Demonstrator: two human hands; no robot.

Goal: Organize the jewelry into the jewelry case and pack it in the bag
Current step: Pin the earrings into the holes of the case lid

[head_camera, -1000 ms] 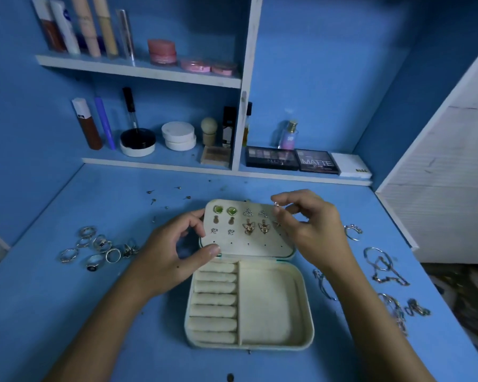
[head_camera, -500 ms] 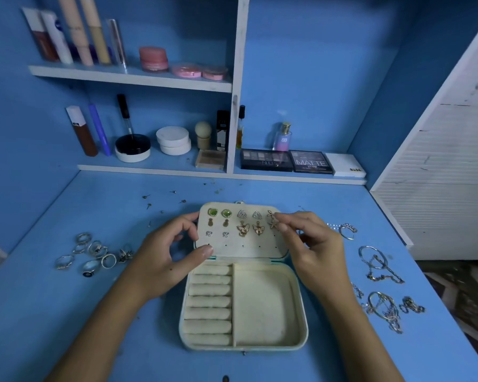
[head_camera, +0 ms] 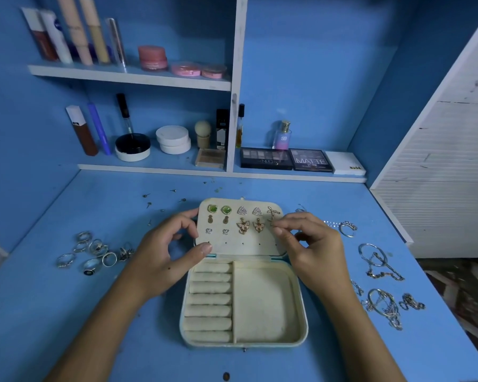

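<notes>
A cream jewelry case (head_camera: pixel 262 307) lies open in the middle of the blue desk. Its raised lid panel (head_camera: pixel 240 245) carries several pairs of earrings (head_camera: pixel 243 226). My left hand (head_camera: pixel 166 252) grips the lid's left edge between thumb and fingers. My right hand (head_camera: pixel 309 244) pinches a small gold earring (head_camera: pixel 271 222) against the panel's right side, just under a star-shaped earring (head_camera: pixel 272 211). The ring rolls and the square compartment in the base hold nothing. Several rings (head_camera: pixel 94 250) lie left of the case. Bracelets and chains (head_camera: pixel 381 282) lie to the right. No bag is in view.
Small earring backs (head_camera: pixel 160 198) are scattered on the desk behind the case. Shelves at the back hold cosmetics, jars (head_camera: pixel 173 139) and eyeshadow palettes (head_camera: pixel 286 159). A white slatted panel (head_camera: pixel 447 166) borders the desk on the right. A small dark spot (head_camera: pixel 226 376) sits near the front edge.
My right hand dropped from the lid's top right corner to its right side, and a star-shaped earring now sits in the top row. My left hand stayed on the lid's left edge.
</notes>
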